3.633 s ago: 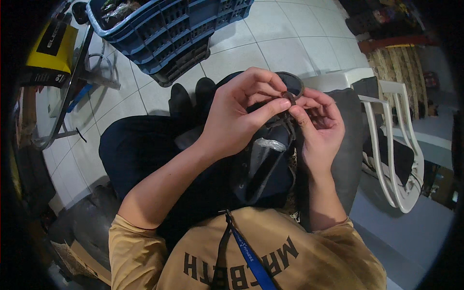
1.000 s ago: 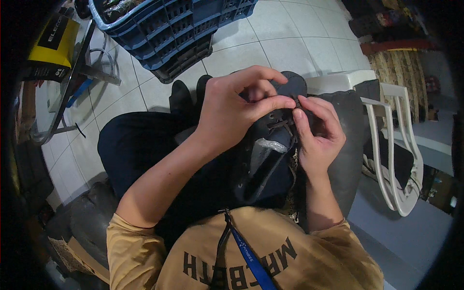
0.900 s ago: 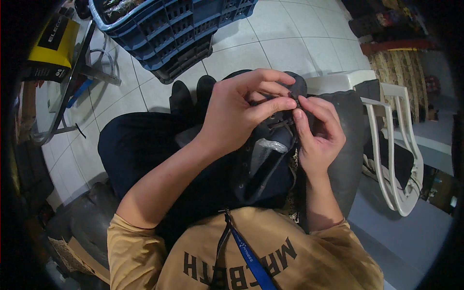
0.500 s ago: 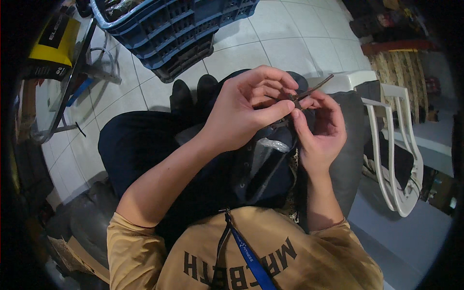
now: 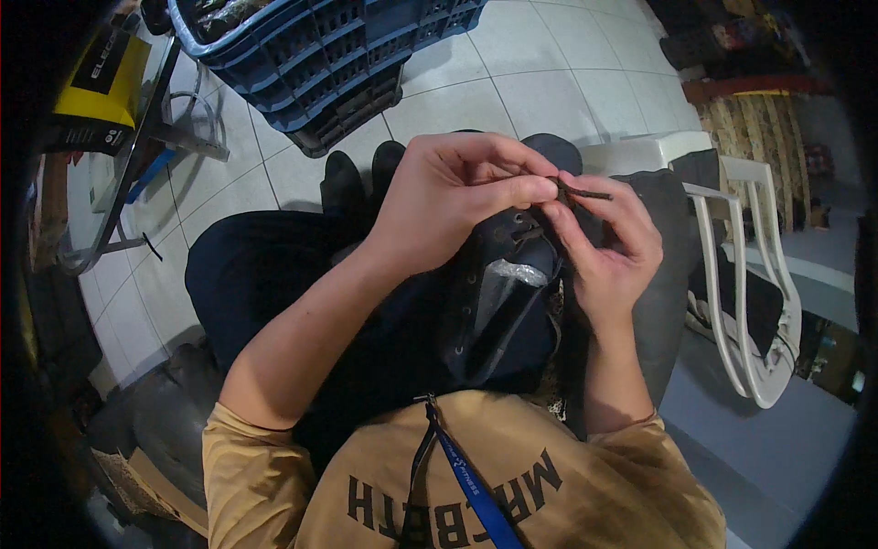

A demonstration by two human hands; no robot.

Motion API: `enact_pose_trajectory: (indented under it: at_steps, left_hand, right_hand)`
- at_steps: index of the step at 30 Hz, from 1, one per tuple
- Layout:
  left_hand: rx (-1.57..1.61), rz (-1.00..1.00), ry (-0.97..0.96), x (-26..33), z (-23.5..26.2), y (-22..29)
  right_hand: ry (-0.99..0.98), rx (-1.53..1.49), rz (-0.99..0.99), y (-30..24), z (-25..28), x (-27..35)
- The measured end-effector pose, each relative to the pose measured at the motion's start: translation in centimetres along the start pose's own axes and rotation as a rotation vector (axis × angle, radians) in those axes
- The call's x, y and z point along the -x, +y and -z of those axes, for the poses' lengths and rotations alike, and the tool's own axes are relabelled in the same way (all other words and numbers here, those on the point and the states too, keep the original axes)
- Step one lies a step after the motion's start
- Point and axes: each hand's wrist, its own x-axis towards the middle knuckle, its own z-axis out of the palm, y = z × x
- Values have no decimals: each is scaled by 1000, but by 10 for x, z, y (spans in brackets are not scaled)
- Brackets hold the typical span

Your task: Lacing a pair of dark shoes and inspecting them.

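Observation:
Above my lap, my left hand point(image 5: 448, 188) pinches a thin dark lace point(image 5: 590, 194) between thumb and forefinger, its other fingers curled in. My right hand point(image 5: 613, 229) meets it there, thumb and fingertips closed on the same lace. One short end sticks out to the right across the right fingers. Just below both hands a black shoe-like piece point(image 5: 471, 316) rests on my lap, with a row of small metal eyelets along its left side. Shiny clear plastic point(image 5: 514, 273) shows in its middle. How the lace runs between the fingertips is hidden.
A blue plastic crate point(image 5: 338, 55) stands on the tiled floor ahead. To the left is a table edge with a yellow and black package point(image 5: 101, 87). On the right are a grey cushion point(image 5: 663, 265) and a white plastic chair point(image 5: 759, 366).
The lace end has swung down from pointing up and right to nearly level. My left hand has shifted slightly left, its fingers closing more, and the right hand has tilted slightly.

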Motion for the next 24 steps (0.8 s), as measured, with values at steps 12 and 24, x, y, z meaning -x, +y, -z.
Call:
enact_pose_trajectory:
  at_steps: [12,24]
  left_hand:
    - [-88,42,-35,-4,8,7]
    - [-159,-73,-49,-8,13,1]
  right_hand:
    - [-39,-25,-66,-8,0,-9]
    - [-27,-270,-209,-4,-5,-7]
